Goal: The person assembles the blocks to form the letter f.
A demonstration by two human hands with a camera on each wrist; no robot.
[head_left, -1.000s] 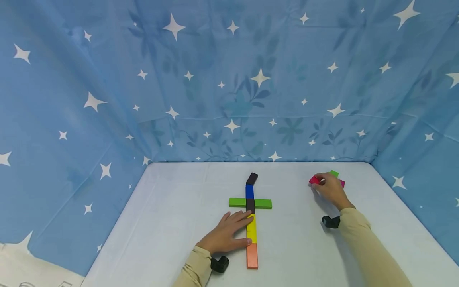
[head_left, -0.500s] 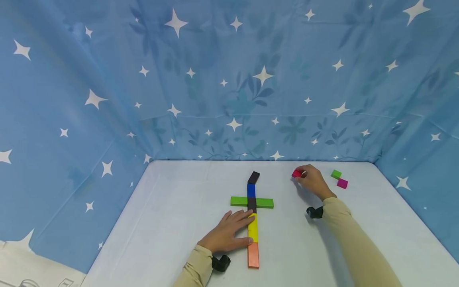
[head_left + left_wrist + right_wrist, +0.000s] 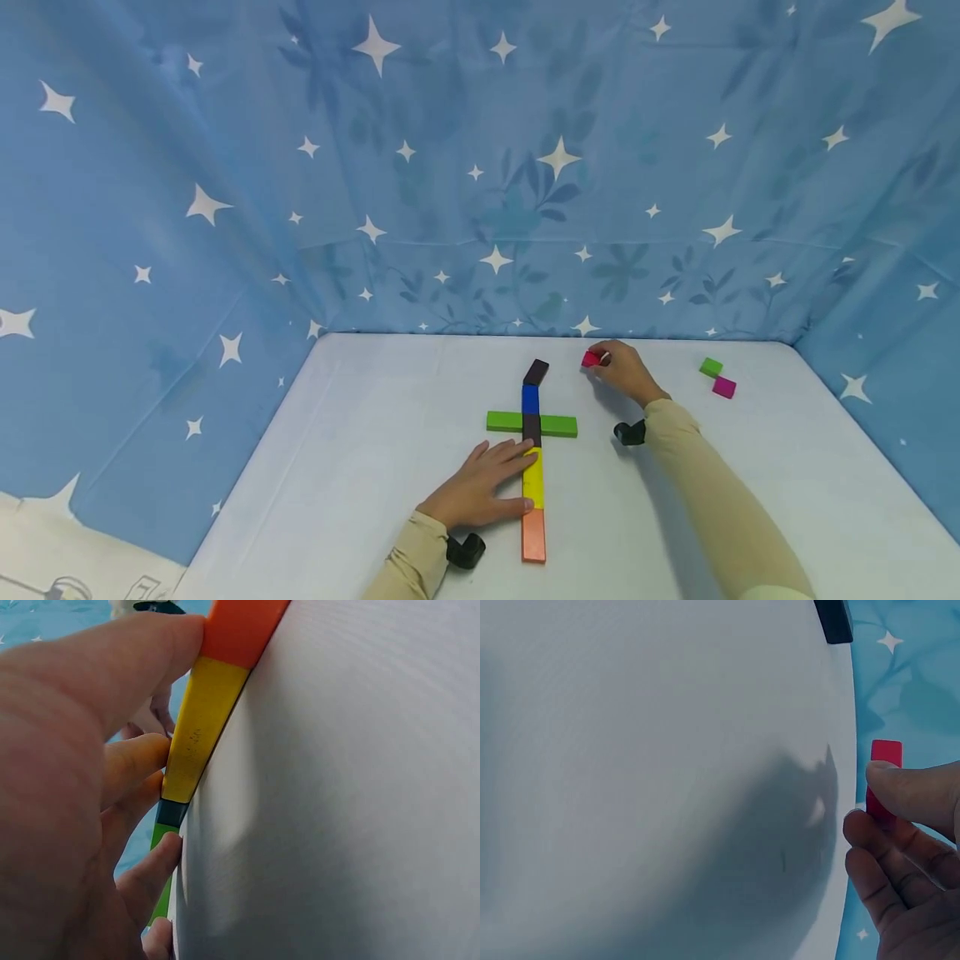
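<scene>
My right hand [image 3: 628, 371] pinches a small red block [image 3: 886, 751] between thumb and fingers, held above the table's far side, right of the block row. My left hand [image 3: 483, 487] rests with spread fingers along the left side of the row. Its fingertips touch the yellow block [image 3: 532, 479], and the thumb lies where the yellow block meets the orange block [image 3: 533, 536]. Beyond the yellow block come a black block [image 3: 531, 428] flanked by two green blocks [image 3: 504, 422], a blue block [image 3: 530, 399] and a tilted black block [image 3: 536, 372] at the far end.
A small green block [image 3: 711, 367] and a magenta block [image 3: 724, 387] lie close together at the far right of the white table [image 3: 360, 433]. A blue star-patterned curtain [image 3: 450, 183] stands around the back and sides.
My right hand has moved left with the red block, away from the small green and magenta blocks, toward the row's far end. The left hand keeps its place.
</scene>
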